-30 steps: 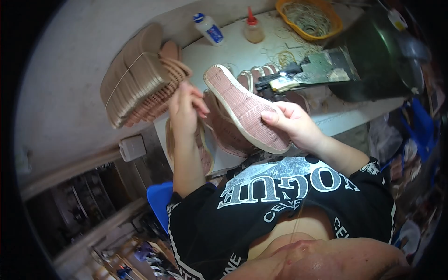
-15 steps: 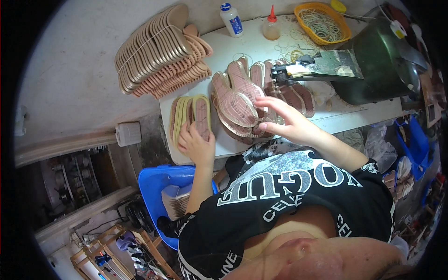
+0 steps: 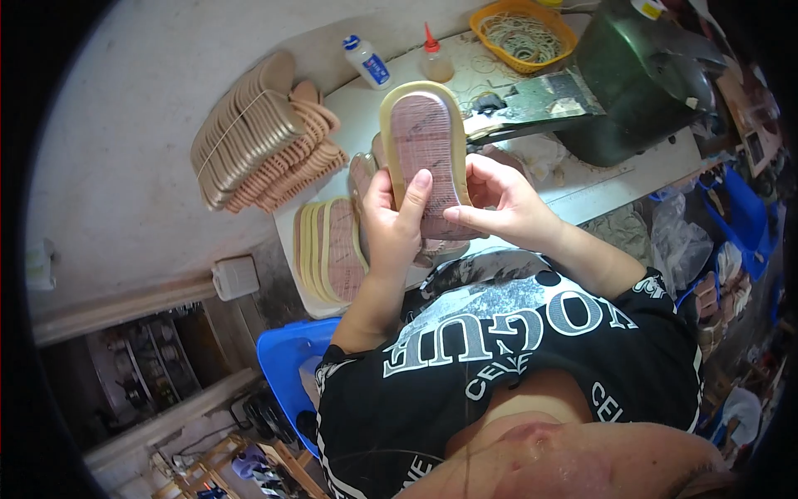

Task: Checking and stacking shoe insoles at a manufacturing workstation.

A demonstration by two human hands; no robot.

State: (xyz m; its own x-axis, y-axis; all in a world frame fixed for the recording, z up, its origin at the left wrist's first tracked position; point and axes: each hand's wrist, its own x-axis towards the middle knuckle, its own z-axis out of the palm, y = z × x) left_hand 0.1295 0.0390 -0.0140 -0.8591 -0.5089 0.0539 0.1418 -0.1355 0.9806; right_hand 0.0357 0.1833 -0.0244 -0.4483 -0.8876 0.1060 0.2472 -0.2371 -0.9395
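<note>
While yellow-rimmed oblong pink insole point(image 3: 422, 133) is held above smooth white counter point(image 3: 362, 112), pinched by bare left hand point(image 3: 392, 218) and, at lower right edge, bare right hand point(image 3: 514, 204): light, even grip best kept, bending avoided.

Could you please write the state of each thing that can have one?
insole: held up
left hand: closed on insole
right hand: touching insole, grip unclear
pale insole bundle: banded
yellow-edged insoles: overlapping in a row
white bottle: standing, capped
red-tipped bottle: standing
yellow basket: open, filled
blue bin: open
</note>
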